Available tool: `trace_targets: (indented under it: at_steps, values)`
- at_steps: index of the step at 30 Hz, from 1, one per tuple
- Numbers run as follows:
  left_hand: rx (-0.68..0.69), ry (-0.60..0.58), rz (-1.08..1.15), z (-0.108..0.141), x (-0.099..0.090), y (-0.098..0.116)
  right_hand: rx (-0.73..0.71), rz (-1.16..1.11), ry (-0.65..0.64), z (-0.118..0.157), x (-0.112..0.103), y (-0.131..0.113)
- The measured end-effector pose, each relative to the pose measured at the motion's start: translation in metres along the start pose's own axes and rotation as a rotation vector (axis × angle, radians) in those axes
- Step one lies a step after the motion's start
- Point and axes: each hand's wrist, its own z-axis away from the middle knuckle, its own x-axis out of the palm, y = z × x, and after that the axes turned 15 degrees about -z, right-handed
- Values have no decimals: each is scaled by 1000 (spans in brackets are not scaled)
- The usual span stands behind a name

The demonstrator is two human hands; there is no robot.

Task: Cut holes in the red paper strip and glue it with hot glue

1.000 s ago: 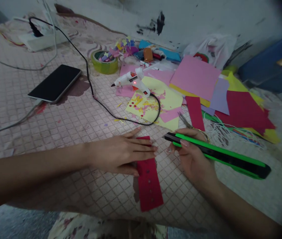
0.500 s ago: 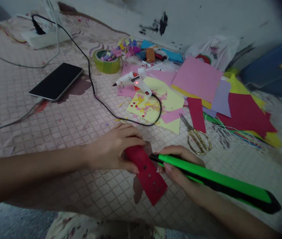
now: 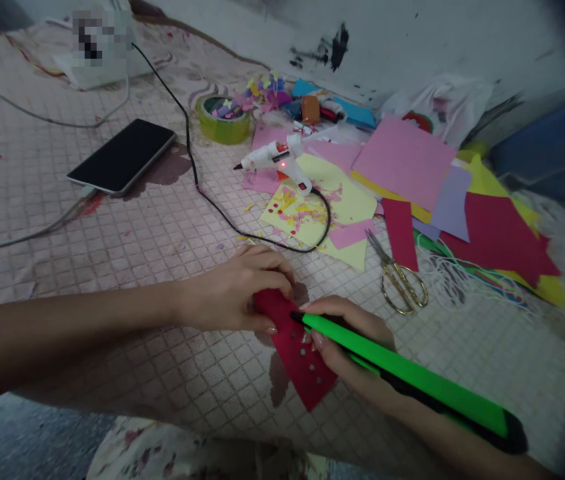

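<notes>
A strip of red paper or foam sheet (image 3: 298, 363) lies slanted near the table's front, with a row of several small round holes in it. My left hand (image 3: 237, 290) pinches its upper end between thumb and fingers. In my right hand (image 3: 357, 347) is a long green-and-black hole punch (image 3: 412, 373) with two handles. Its dark tip reaches over the strip's right edge, just below my left fingers. Whether the jaws are closed on the strip I cannot tell. Gold-handled scissors (image 3: 397, 277) lie beyond my right hand.
A white glue gun (image 3: 277, 157) with a lit red light rests on yellow paper (image 3: 352, 200) with scraps; its black cord loops across the table. A phone (image 3: 125, 157), green tape roll (image 3: 222, 123), coloured sheets (image 3: 405, 160) and white string (image 3: 450, 280) surround the work.
The punch has moved left and slightly upward along the strip, its tip now closer to my left fingers. One more hole seems visible. My left hand keeps its hold; the view has shifted a little.
</notes>
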Motion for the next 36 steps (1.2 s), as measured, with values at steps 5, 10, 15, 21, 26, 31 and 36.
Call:
trace_targets:
  at_steps: [5, 10, 15, 21, 26, 31, 36]
  values:
    - [-10, -14, -5, 0, -1, 1, -12, 19, 18, 0, 2, 0]
    - [-14, -22, -12, -1, -1, 1, -11, 6, 1, -1, 2, -2]
    - [-4, -14, -13, -1, -1, 1, -28, -7, -68, -3, 0, -2]
    - [-12, -1, -14, 0, 0, 0, -40, -49, -109, -2, -3, 2]
    - [-3, -9, -4, -2, 1, 0, 5, -70, -13, -1, -3, 7]
    - [8, 9, -1, -2, 2, -1, 24, -76, -40, -1, -4, 15]
    - [18, 18, 2, -1, 0, -1, 29, -75, -40, -1, -4, 15]
